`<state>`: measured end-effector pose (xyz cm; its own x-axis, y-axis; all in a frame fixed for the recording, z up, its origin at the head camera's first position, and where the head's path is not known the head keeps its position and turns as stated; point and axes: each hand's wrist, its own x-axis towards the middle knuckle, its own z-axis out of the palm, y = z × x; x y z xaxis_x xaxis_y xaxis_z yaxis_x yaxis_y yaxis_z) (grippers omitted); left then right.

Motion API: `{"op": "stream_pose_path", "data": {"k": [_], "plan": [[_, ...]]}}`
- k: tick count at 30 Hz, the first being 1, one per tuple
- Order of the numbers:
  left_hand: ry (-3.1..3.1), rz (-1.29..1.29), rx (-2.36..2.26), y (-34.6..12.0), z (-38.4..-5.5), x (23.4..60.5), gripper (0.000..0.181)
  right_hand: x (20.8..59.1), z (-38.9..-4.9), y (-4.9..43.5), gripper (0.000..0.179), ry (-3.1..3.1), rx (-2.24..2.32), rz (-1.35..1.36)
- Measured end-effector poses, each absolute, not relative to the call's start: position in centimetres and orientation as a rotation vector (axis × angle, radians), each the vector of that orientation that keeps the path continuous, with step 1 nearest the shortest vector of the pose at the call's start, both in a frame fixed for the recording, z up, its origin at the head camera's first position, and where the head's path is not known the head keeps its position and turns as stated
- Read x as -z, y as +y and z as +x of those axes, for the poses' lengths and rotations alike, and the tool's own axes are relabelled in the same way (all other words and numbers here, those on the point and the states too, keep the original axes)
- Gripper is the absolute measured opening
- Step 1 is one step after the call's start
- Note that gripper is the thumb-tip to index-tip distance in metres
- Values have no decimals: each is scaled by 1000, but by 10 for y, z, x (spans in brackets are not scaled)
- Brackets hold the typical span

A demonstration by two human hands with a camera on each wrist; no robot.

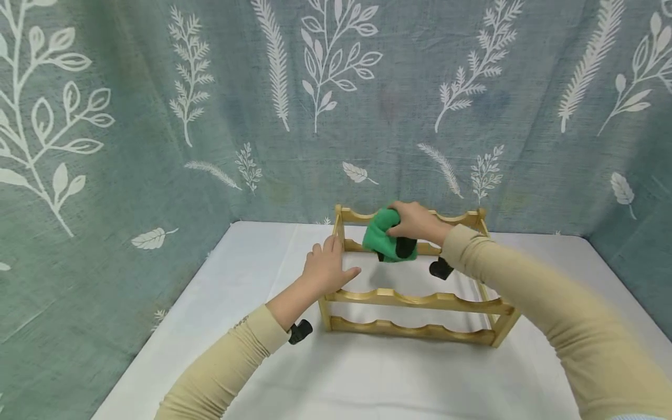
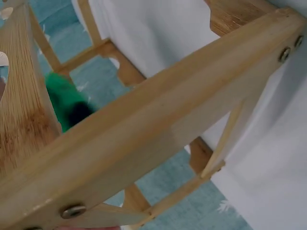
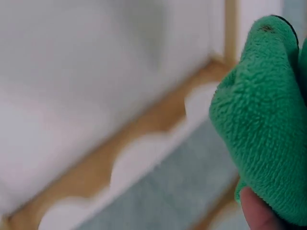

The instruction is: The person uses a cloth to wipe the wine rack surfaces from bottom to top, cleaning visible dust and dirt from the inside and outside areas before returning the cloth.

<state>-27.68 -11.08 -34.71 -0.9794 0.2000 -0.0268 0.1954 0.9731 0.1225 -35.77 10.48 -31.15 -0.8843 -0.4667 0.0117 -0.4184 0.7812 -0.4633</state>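
Note:
A golden wooden rack [image 1: 415, 298] with scalloped rails stands on the white table. My right hand [image 1: 417, 221] grips a bunched, fuzzy green cloth [image 1: 379, 236] over the rack's far half; the cloth shows dark patches. In the right wrist view the green cloth [image 3: 264, 115] fills the right side, a fingertip [image 3: 256, 211] pressed against its lower edge. My left hand [image 1: 324, 269] is at the rack's left end, fingers along the upper side bar and thumb spread inward. Close up, the left wrist view shows a wooden bar [image 2: 158, 110] of the rack; the contact itself is hidden.
The white tabletop [image 1: 252, 256] extends around the rack on both sides and in front. Grey-green fabric [image 1: 336, 146] with white leaf prints hangs behind and at the sides. Small black wrist cameras sit below the left wrist [image 1: 300, 332] and right wrist [image 1: 441, 269].

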Motion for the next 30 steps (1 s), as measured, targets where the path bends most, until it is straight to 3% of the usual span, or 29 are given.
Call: {"op": "stream_pose_path", "data": {"k": [6, 11, 20, 30], "plan": [[3080, 264, -243, -109, -271, 349, 86, 356, -375, 44, 52, 2806, 430, -935], [3070, 302, -259, -105, -266, 348, 89, 389, -386, 26, 52, 2806, 161, -1036], [3082, 272, -135, -103, -264, 344, 89, 406, -398, 38, 53, 2750, 42, -942], [3044, 219, -210, -107, -267, 340, 90, 398, -405, 90, 50, 2664, 1, -910]]}}
